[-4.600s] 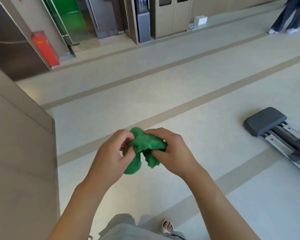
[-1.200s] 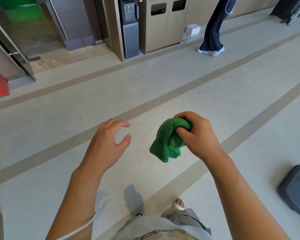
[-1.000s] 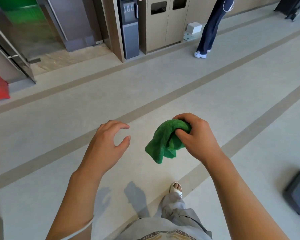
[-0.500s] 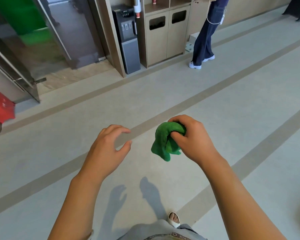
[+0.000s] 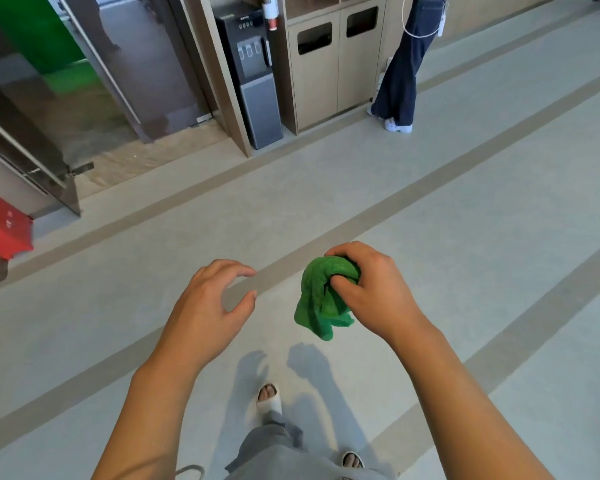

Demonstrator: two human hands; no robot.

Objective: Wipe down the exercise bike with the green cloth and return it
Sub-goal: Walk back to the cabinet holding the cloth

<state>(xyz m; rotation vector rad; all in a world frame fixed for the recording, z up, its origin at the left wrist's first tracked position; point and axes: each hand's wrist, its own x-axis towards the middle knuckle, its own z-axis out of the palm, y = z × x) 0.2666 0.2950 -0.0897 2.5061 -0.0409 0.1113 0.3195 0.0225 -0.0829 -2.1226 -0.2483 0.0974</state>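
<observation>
right hand (image 5: 371, 292): fingers clamped on bunched cloth (image 5: 321, 299) | left hand (image 5: 210, 303): fingers apart, loosely curved, holding nothing; both above floor (image 5: 465, 209)

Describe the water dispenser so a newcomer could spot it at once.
Look to the far wall, where a beige cabinet has two dark slots. Just left of it, past a beige post, stands the water dispenser: tall, narrow, black on top, grey below, unlike the pale wood around it.

Cloth (image 5: 321, 299) in right hand (image 5: 371, 289), left hand (image 5: 210, 299) beside; water dispenser (image 5: 253, 74) far ahead.
</observation>
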